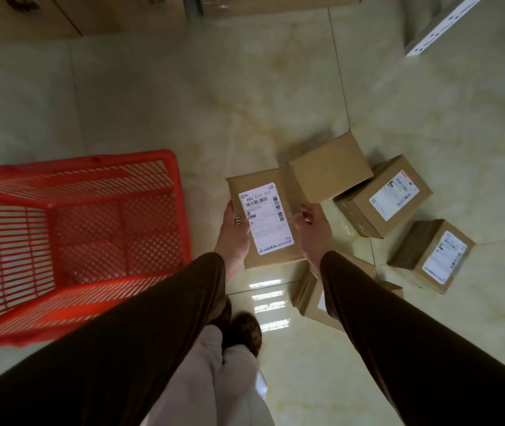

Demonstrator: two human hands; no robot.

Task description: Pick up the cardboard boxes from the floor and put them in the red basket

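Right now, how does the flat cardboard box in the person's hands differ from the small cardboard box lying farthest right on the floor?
The flat cardboard box is held off the floor between the left hand and the right hand; the small cardboard box farthest right rests on the tiles, untouched. The held box looks wide and shallow, the floor box more cube-like. The held box's label faces the camera squarely; the floor box's label sits tilted. Both are brown cardboard with white shipping labels.

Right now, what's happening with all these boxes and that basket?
A person is tidying parcels off the tiled floor. Both hands, the left hand and the right hand, hold a labelled cardboard box by its sides. The red basket beside it looks empty so far. Several more boxes lie on the floor to the right.
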